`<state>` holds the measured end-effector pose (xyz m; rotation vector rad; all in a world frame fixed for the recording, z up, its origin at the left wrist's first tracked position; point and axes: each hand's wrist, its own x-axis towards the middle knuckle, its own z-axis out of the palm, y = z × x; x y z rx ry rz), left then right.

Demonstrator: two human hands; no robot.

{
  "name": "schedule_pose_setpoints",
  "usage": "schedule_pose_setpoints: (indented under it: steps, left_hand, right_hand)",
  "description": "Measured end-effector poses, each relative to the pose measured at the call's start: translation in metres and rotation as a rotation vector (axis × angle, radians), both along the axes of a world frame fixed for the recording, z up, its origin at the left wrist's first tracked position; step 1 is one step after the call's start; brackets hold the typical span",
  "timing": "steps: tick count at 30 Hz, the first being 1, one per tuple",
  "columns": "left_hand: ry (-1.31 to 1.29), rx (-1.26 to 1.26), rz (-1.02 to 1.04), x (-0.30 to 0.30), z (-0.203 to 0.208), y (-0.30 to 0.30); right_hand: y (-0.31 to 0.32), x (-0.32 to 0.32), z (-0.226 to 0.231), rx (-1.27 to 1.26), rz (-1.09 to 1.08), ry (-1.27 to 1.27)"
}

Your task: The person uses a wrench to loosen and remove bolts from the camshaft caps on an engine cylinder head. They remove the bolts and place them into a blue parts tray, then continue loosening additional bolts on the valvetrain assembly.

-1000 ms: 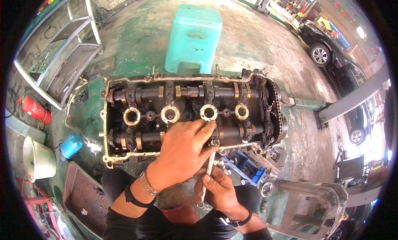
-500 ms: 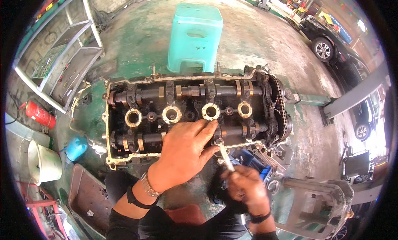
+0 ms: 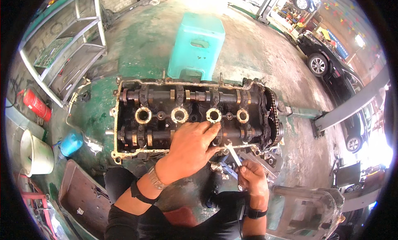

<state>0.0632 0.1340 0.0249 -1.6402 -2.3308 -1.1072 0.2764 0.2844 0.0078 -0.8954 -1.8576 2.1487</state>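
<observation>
Head view, all places relative to the cylinder head (image 3: 192,107). Nearest: reddish object (image 3: 180,216) on the near side, between dark-clad legs, kind unclear. Brown tray (image 3: 78,194) off the near left corner. Right hand (image 3: 253,175) just off the near edge, right of middle, fingers wrapped round a wrench (image 3: 234,155); its end meets the near rim, exact seating too small to tell. Blue bin (image 3: 228,168) below that edge, partly hidden.

Left hand (image 3: 186,140) lies across the near half, fingers stretched out, not clenched on anything visible; undersides hidden. Tips reach the 3rd of 4 pale-ringed openings (image 3: 213,115).

Progress, judged: no cover over the top, so that part looks done; 2 camshafts (image 3: 157,96) and the chain (image 3: 275,111) at the right end remain fitted. Wrench work at the near rim seems underway; whether anything there is loose, cannot tell.

Farther: white bucket (image 3: 38,153), blue jug (image 3: 71,144) and red extinguisher (image 3: 37,105) to its left; turquoise stool (image 3: 199,45) just beyond its far edge; metal shelf (image 3: 76,53) far left; black car (image 3: 331,66) far right.
</observation>
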Motion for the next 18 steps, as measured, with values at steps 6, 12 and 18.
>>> schedule_pose_setpoints:
  steps: [6,12,18]
  left_hand:
    - [0.022,-0.004,-0.019,0.000,0.000,0.000]
    - [0.020,-0.010,-0.022,0.000,0.002,0.000]
    - [0.026,-0.014,-0.021,0.000,0.003,-0.001]
  right_hand:
    - [-0.012,0.000,-0.017,-0.034,0.031,0.041]
    - [-0.027,-0.001,-0.023,-0.158,0.058,0.109]
    - [-0.042,-0.010,-0.028,-0.213,0.089,0.067]
